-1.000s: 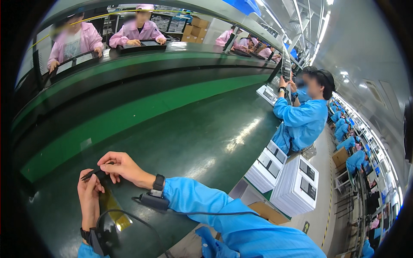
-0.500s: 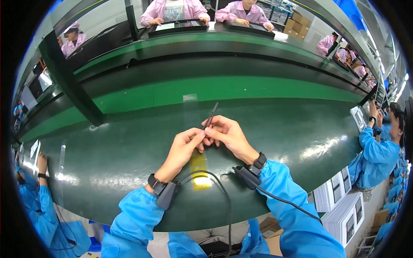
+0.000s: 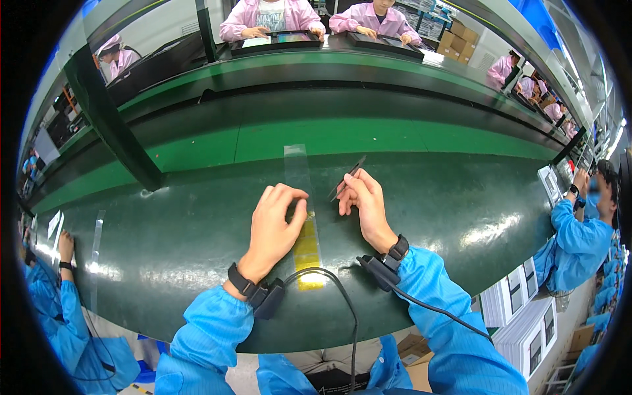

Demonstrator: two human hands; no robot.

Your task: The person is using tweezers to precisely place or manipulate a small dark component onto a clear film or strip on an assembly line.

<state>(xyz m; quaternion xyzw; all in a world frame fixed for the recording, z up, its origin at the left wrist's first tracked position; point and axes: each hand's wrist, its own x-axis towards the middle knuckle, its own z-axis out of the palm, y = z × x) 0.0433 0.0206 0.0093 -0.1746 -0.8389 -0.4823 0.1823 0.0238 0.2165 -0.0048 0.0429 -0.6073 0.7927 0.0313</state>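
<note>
My right hand (image 3: 367, 207) grips dark, slim tweezers (image 3: 347, 178), slanted up and to the right above the table. Beside the strip, my left hand (image 3: 275, 220) is curled with thumb and forefinger tips brought close together; whatever may be between them is too small to make out. Between my hands, a clear film strip (image 3: 296, 161) runs toward me along the table. Yellow, tape-like film (image 3: 308, 253) lies on its near part, its left edge partly behind my left hand.
The dark green table (image 3: 421, 210) curves around me, with a green strip (image 3: 263, 141) beyond it. A dark post (image 3: 112, 125) rises at the left. Stacked white framed panels (image 3: 526, 336) stand lower right. A cable (image 3: 342, 289) loops from my left wrist. Co-workers sit on both sides and opposite.
My hands have parted, the left moving left and the right moving right with the tweezers. The tweezers tilt further right, and more of the yellow film shows.
</note>
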